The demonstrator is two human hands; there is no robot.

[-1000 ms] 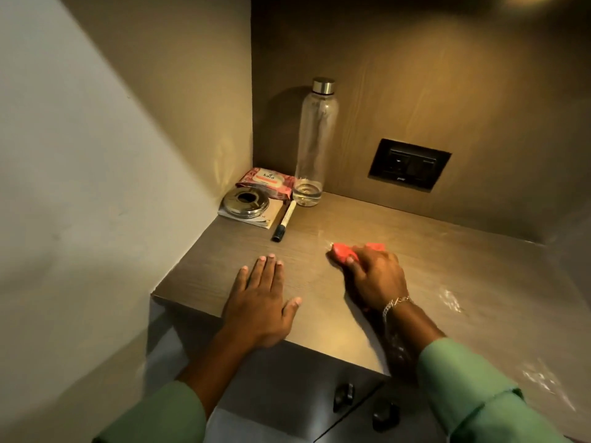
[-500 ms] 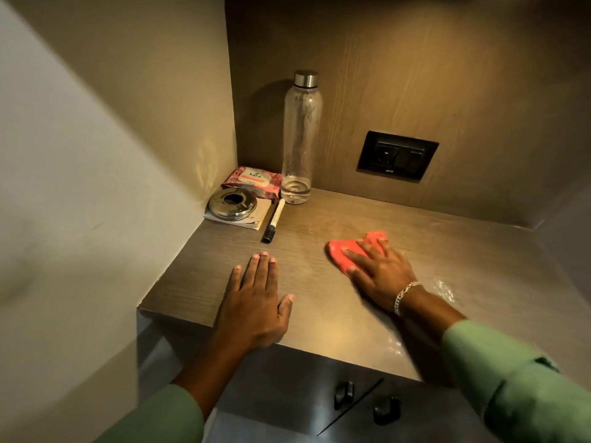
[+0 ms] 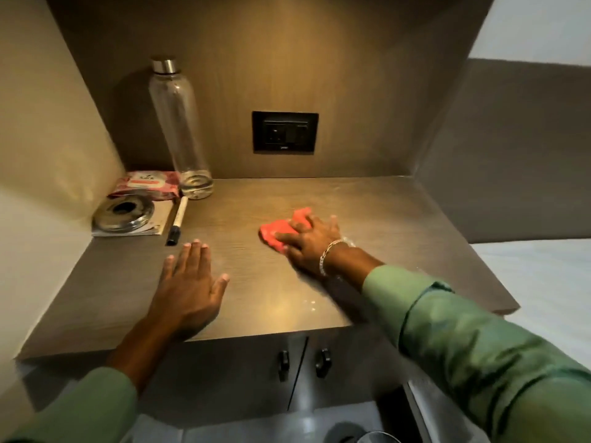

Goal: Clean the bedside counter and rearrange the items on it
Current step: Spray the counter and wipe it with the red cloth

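Left hand (image 3: 188, 289) flat on the counter (image 3: 367, 199), palm down, fingers together and pointing away, thumb stuck out to the right; not holding anything; wrist hanging over the front edge, green sleeve (image 3: 73, 407) bunched up below. Right hand (image 3: 311, 243) further in, reaching across from the right, fingers spread and pressed down on a red cloth (image 3: 276, 230); cloth all crumpled, poking out past the fingertips on the left; shiny chain bracelet (image 3: 329, 255) on that wrist, loose green sleeve behind it. Counter top a brown wood-grain finish, kinda glossy, with a few wet-looking smears near the right wrist and the front edge; two dark knobs (image 3: 303, 362) on the cabinet doors underneath. Rest of the stuff shoved into the back left corner: a white marker (image 3: 177, 223) with a black cap lying next to a paper pad (image 3: 160, 215); round shiny metal dish (image 3: 123, 214) sitting on that pad; pink packet of wipes (image 3: 145, 184) behind it; tall clear bottle (image 3: 179, 129) with a steel cap standing upright just beside the packet, nearly empty. Black socket plate (image 3: 284, 132) set in the back panel.
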